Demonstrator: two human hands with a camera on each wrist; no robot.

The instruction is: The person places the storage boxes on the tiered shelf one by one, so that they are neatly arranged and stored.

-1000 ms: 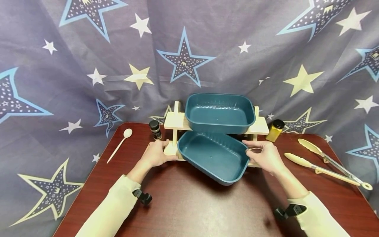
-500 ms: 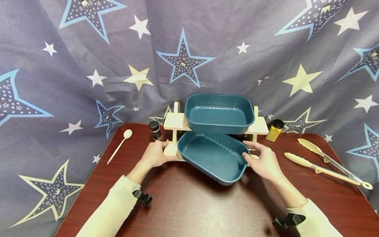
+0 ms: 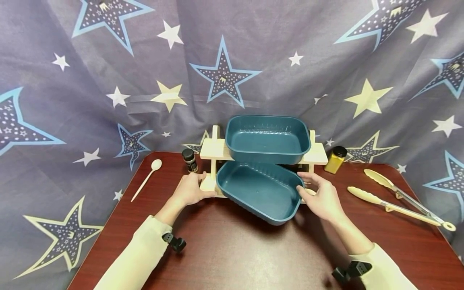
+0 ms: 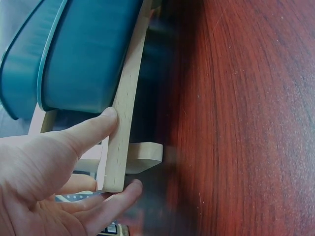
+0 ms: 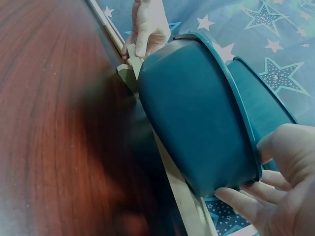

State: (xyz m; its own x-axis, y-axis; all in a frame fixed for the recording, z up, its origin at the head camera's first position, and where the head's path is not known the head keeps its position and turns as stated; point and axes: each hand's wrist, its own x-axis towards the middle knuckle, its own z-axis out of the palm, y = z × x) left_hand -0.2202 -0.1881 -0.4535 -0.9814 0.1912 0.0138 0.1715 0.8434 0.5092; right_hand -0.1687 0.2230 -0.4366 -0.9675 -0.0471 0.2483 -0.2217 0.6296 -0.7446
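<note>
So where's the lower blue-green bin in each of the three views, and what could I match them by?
Head: the lower bin is below and slightly right of centre, slanted under the upper bin.
Left wrist: the lower bin is at upper left, cut off by the top edge.
Right wrist: the lower bin fills the middle, the right hand at its lower right.
Shared landmark: the wooden rack, visible in all three.
</note>
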